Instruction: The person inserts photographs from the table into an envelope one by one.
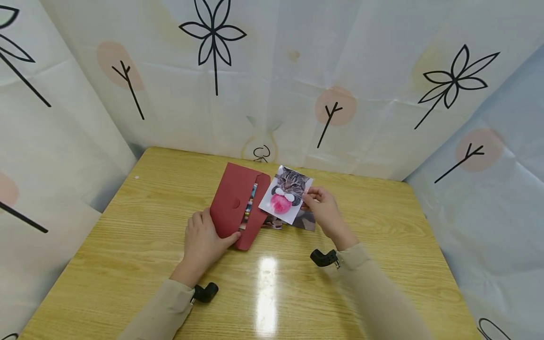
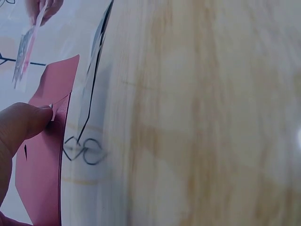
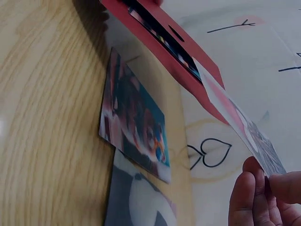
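In the head view my left hand (image 1: 203,240) grips a red paper envelope (image 1: 229,196) by its lower left side, thumb on the front. Its flap is open, and colourful picture cards (image 1: 249,206) show in the mouth. My right hand (image 1: 325,212) pinches a cat photo card (image 1: 285,193) with a pink ball on it by its right edge. The card's left edge is close to the envelope's flap. Below, two more picture cards lie on the table; the right wrist view shows a colourful card (image 3: 136,117) partly over a grey one (image 3: 136,193).
The wooden table (image 1: 170,198) carries all of this. A white patterned curtain (image 1: 272,94) stands behind the table and at both sides. A black wrist camera (image 1: 206,293) sits by the left cuff, another wrist camera (image 1: 324,258) by the right.
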Demonstrator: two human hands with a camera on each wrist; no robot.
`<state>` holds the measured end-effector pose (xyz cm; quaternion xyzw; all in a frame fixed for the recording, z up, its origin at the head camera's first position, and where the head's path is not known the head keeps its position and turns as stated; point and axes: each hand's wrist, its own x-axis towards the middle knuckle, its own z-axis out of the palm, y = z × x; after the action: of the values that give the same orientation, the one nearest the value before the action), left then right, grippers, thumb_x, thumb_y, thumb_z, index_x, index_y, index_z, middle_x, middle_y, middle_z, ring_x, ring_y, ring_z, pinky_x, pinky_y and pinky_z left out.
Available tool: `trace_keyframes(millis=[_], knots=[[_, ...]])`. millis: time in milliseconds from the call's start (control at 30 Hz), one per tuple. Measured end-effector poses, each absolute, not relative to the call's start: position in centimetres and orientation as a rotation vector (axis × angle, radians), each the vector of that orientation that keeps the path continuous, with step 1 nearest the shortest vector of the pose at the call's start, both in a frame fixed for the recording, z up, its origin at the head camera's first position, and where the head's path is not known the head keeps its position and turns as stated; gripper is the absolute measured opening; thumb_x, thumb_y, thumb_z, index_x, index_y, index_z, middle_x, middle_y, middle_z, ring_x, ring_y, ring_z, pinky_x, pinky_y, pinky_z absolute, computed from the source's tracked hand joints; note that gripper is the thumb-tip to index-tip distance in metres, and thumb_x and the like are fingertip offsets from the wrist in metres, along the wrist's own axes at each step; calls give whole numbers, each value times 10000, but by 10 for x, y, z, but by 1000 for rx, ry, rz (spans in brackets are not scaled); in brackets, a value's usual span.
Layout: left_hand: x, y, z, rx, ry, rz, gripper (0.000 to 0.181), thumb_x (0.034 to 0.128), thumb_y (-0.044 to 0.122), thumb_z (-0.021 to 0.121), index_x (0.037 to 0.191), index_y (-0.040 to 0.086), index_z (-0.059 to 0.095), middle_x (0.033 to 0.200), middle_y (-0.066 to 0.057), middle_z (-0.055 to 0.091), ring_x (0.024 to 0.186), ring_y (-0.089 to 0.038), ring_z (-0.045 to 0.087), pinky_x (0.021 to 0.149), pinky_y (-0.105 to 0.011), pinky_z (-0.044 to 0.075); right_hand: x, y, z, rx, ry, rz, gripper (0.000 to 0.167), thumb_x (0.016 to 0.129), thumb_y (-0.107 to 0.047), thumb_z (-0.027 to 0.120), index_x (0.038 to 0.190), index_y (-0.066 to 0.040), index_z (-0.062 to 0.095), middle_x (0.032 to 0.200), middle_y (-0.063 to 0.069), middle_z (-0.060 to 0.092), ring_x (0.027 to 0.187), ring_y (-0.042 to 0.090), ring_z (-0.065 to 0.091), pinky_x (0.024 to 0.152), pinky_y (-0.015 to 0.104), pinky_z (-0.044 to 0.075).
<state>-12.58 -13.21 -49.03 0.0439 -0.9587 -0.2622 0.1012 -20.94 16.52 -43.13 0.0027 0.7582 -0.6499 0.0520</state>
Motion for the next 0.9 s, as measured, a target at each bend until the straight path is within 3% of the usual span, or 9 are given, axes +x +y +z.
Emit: trace_keyframes(millis=[133,400,667,900], knots=[[-126,-131,-490,130,-2833,-774,1093,654,616,788,1348,-110,357,1168,-261,432,1049,-392,403,873,-514,377,-210,156,-437,0,2257,-1985,240,975,-56,554,1165,76,489,969,171,578,834,325,623,885,530,482],[-127,-131,-491,129,-2826,-773,1085,653,614,790,1342,-106,361,1177,-259,434,1059,-386,404,880,-514,381,-206,142,-442,-12,2210,-2007,205,972,-25,545,1142,82,499,940,161,598,925,497,575,868,548,487],[-126,-130,-491,121,-2813,-774,1081,654,622,782,1336,-106,366,1169,-260,439,1052,-391,407,869,-509,382,-206,133,-450,-28,2217,-1978,180,960,-17,563,1116,60,520,946,162,601,864,379,610,846,528,502],[-126,-128,-490,123,-2811,-785,1075,653,618,786,1336,-96,365,1165,-252,440,1056,-385,404,870,-508,380,-203,123,-453,-12,2277,-1922,201,947,-30,589,1116,64,534,951,209,606,810,357,629,795,510,528]])
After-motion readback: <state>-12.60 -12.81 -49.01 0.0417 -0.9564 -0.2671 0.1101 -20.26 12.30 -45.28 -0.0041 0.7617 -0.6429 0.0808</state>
